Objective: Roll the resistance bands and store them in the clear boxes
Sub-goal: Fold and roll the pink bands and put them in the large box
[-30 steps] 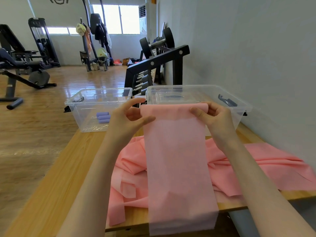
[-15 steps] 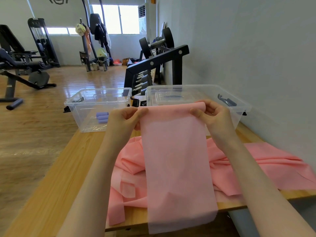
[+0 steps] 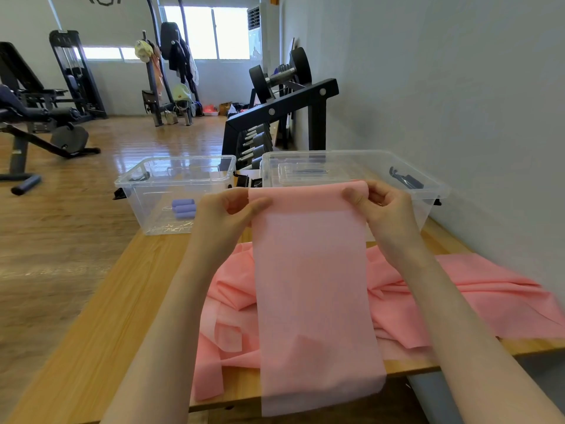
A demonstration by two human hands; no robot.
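Plain pink band (image 3: 312, 286) at centre frame, purple rolls (image 3: 183, 207) in the clear box (image 3: 143, 182) at left, light wood-grain tabletop (image 3: 101, 325)

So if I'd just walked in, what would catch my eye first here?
Most likely the long pink band, held up in the middle by its top edge, the left hand and right hand each pinching a corner. Under it, more pink bands lie rumpled across the wooden table. Behind stand two clear boxes: the left box holds a few purple rolls.
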